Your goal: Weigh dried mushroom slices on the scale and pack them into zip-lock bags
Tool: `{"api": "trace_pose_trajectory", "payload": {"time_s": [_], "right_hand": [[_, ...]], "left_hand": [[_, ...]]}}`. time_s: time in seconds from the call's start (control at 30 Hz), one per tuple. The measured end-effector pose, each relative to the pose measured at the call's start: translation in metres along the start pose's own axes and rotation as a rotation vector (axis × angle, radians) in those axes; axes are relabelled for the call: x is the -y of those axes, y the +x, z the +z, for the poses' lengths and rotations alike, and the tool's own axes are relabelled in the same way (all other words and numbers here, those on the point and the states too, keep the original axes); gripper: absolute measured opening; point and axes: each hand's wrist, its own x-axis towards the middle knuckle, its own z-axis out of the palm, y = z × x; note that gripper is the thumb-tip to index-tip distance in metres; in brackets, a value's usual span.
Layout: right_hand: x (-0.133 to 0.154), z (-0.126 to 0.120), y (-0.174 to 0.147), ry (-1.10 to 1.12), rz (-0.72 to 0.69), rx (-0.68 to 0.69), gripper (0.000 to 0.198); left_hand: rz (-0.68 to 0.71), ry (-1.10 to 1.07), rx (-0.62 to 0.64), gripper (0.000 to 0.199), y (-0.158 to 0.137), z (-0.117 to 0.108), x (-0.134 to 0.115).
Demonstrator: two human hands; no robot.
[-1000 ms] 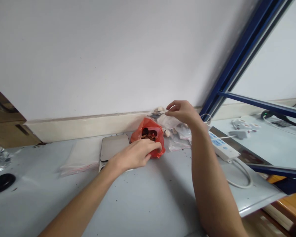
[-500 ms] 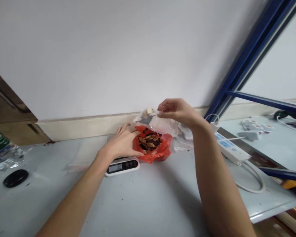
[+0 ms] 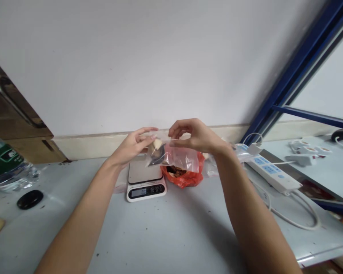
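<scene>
Between my two hands hangs a clear plastic bag with a pale piece and dark pieces inside. My left hand pinches its upper left edge, thumb over the plastic. At the upper right edge, my right hand grips the bag with curled fingers. Behind and below the bag sits a red plastic bag holding dried brown slices, partly covered from view. A white digital kitchen scale stands left of the red bag, its display reading 0.0, nothing on its plate.
A water bottle and a black oval object are at the left. On the right lie a power strip with a looping cable and a blue metal frame. More clear bags lie behind my right forearm.
My left hand has left the red bag's rim and risen to take the clear bag's left edge. The clear bag has shifted left and downward, and the scale's plate is uncovered.
</scene>
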Motion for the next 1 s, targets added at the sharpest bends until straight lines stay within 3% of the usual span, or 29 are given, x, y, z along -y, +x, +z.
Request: {"api": "trace_pose_trajectory", "payload": {"time_s": [0.07, 0.17, 0.23, 0.33, 0.4, 0.5, 0.53, 0.6, 0.67, 0.73, 0.87, 1.0], "right_hand": [[-0.002, 0.006, 0.004, -0.085, 0.036, -0.133, 0.032], [-0.01, 0.008, 0.005, -0.116, 0.301, -0.246, 0.044], [-0.014, 0.006, 0.003, -0.025, 0.44, -0.136, 0.042], [-0.016, 0.004, 0.001, 0.167, 0.455, 0.081, 0.044], [-0.016, 0.006, 0.001, 0.244, 0.47, 0.19, 0.039], [-0.018, 0.015, 0.005, 0.251, 0.481, 0.273, 0.032], [-0.019, 0.019, 0.006, 0.238, 0.474, 0.273, 0.03], [-0.022, 0.026, 0.009, 0.214, 0.458, 0.26, 0.029], [-0.023, 0.032, 0.012, 0.214, 0.448, 0.25, 0.03], [-0.024, 0.037, 0.013, 0.224, 0.44, 0.226, 0.033], [-0.024, 0.042, 0.014, 0.217, 0.414, 0.196, 0.039], [-0.024, 0.044, 0.014, 0.201, 0.377, 0.202, 0.045]], "left_hand": [[0.041, 0.003, -0.034, 0.067, -0.001, -0.003, -0.001], [0.076, -0.017, -0.102, 0.06, -0.003, -0.013, -0.002], [0.084, -0.001, -0.14, 0.059, -0.004, -0.022, -0.001], [0.042, 0.128, -0.192, 0.058, -0.003, -0.033, 0.003], [0.031, 0.294, -0.277, 0.053, -0.001, -0.037, 0.007], [0.13, 0.621, -0.428, 0.037, 0.001, -0.032, 0.009], [0.166, 0.706, -0.414, 0.029, 0.001, -0.028, 0.008], [0.168, 0.772, -0.212, 0.02, 0.0, -0.018, 0.005], [0.065, 0.728, 0.092, 0.023, -0.003, -0.008, 0.001], [-0.017, 0.676, 0.204, 0.024, -0.006, -0.001, -0.003], [-0.094, 0.645, 0.221, 0.02, -0.007, 0.002, -0.005], [-0.037, 0.668, 0.19, 0.022, -0.008, -0.001, -0.005]]}}
